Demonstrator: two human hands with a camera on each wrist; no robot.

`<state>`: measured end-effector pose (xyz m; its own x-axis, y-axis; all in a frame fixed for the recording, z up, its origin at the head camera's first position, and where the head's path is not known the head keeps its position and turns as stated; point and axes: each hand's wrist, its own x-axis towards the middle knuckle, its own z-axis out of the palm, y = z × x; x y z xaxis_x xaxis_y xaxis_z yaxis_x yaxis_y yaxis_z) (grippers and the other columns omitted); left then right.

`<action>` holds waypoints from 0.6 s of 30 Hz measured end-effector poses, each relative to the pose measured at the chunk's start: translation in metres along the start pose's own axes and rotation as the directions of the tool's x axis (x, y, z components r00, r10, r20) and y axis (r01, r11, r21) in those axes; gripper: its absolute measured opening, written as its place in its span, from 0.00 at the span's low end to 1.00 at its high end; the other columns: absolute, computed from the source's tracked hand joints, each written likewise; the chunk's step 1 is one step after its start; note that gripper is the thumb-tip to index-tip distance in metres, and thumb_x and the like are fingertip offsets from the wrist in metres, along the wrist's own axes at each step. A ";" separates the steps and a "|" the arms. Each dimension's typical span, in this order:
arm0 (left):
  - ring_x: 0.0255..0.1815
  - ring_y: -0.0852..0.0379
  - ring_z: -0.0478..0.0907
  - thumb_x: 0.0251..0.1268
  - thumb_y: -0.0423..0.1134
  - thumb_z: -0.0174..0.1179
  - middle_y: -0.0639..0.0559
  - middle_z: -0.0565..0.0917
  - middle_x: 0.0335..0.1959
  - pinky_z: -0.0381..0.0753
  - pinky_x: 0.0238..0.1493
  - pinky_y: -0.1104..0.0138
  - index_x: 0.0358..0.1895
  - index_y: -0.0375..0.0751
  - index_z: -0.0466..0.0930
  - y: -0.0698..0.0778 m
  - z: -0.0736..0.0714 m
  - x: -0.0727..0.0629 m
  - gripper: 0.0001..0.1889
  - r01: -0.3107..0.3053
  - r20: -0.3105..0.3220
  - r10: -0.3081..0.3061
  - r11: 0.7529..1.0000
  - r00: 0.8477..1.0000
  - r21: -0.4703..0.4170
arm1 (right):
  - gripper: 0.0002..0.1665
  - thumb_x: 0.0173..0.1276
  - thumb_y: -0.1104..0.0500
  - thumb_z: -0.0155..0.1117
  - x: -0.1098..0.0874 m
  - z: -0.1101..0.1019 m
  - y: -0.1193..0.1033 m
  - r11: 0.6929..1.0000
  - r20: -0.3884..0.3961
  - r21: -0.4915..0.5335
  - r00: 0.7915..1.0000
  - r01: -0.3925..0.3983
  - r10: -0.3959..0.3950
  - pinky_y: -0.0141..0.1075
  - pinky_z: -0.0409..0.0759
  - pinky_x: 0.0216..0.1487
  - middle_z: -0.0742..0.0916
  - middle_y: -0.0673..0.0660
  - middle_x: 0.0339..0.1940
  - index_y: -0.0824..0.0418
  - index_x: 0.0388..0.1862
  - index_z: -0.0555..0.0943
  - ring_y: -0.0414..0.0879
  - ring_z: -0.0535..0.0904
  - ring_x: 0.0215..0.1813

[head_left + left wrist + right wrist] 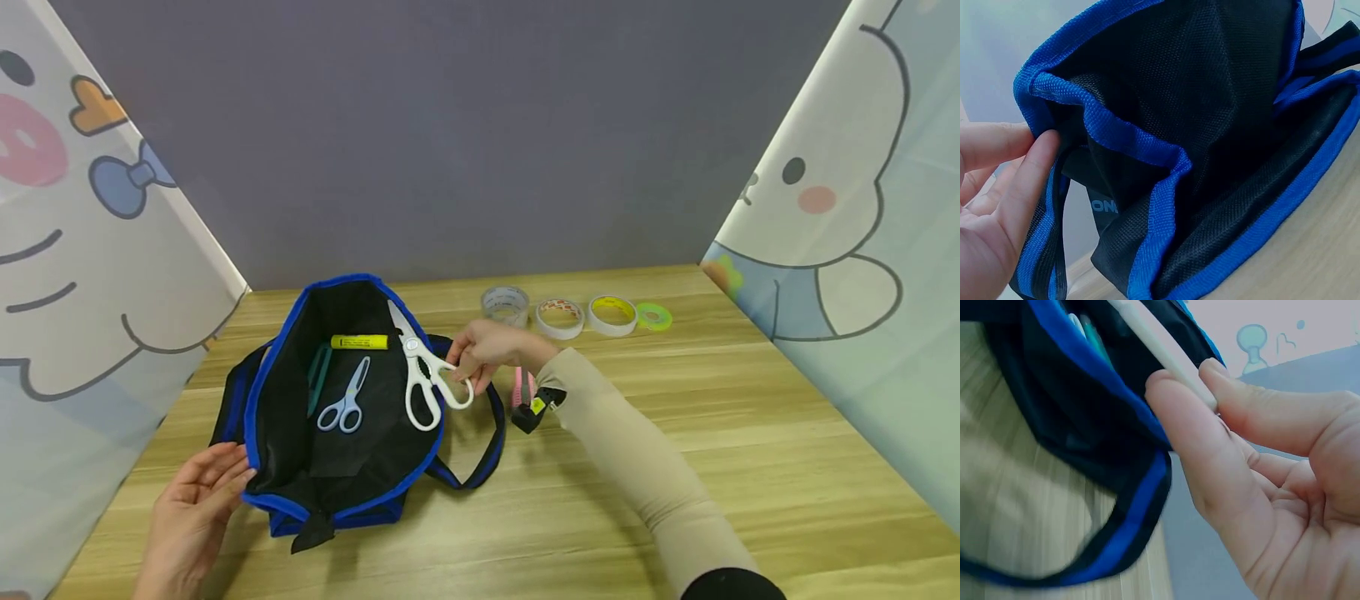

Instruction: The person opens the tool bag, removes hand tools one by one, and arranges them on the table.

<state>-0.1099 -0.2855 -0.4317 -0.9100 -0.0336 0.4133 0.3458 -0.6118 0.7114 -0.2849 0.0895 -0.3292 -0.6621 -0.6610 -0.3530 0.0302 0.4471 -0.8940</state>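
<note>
A black bag with blue trim point(255, 392) stands open on the table, its mouth facing up. My left hand point(198, 508) pinches the bag's rim at its near left corner; in the left wrist view the thumb and fingers point(1034, 159) grip the blue edging. My right hand point(491, 350) pinches one handle loop of white-handled scissors point(420, 367), whose blades point away over the bag's opening. In the right wrist view the white handle point(1169, 353) sits between thumb and forefinger. Inside the bag lie small blue scissors point(347, 400), a yellow marker point(360, 342) and a teal item point(319, 379).
Along the table's back stand a clear tape roll point(505, 305), two white-sided tape rolls point(559, 332) point(612, 327) and a green roll point(655, 317). A pink item point(517, 387) is partly hidden by the right wrist. The bag's strap point(491, 450) loops out to the right.
</note>
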 end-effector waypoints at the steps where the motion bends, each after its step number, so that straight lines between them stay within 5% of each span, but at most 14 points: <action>1: 0.51 0.51 0.85 0.67 0.09 0.42 0.40 0.85 0.51 0.83 0.50 0.66 0.58 0.25 0.76 0.000 0.000 0.000 0.22 0.002 -0.005 -0.001 1.000 1.000 0.008 | 0.12 0.67 0.75 0.61 -0.004 -0.003 0.003 1.000 -0.006 0.003 1.000 0.007 -0.007 0.36 0.87 0.28 0.86 0.60 0.23 0.78 0.49 0.77 0.43 0.81 0.20; 8: 0.51 0.52 0.84 0.68 0.10 0.42 0.41 0.85 0.51 0.84 0.50 0.66 0.58 0.28 0.77 0.000 0.001 -0.002 0.23 0.024 -0.019 -0.024 1.000 1.000 0.008 | 0.18 0.67 0.75 0.59 -0.028 -0.023 0.024 0.999 -0.007 0.018 0.999 0.032 -0.032 0.34 0.87 0.27 0.86 0.61 0.26 0.84 0.54 0.72 0.42 0.82 0.20; 18: 0.50 0.50 0.85 0.66 0.08 0.41 0.39 0.85 0.51 0.84 0.49 0.65 0.58 0.26 0.77 -0.002 0.000 0.000 0.24 0.018 -0.023 -0.019 1.000 1.000 -0.019 | 0.13 0.65 0.76 0.61 -0.073 -0.040 0.068 1.000 -0.109 0.026 0.994 -0.018 0.020 0.36 0.87 0.26 0.85 0.61 0.26 0.81 0.47 0.74 0.42 0.82 0.20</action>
<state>-0.1105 -0.2841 -0.4328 -0.9212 -0.0404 0.3869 0.3247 -0.6274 0.7077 -0.2648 0.1921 -0.3533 -0.7390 -0.5823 -0.3389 0.0614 0.4427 -0.8946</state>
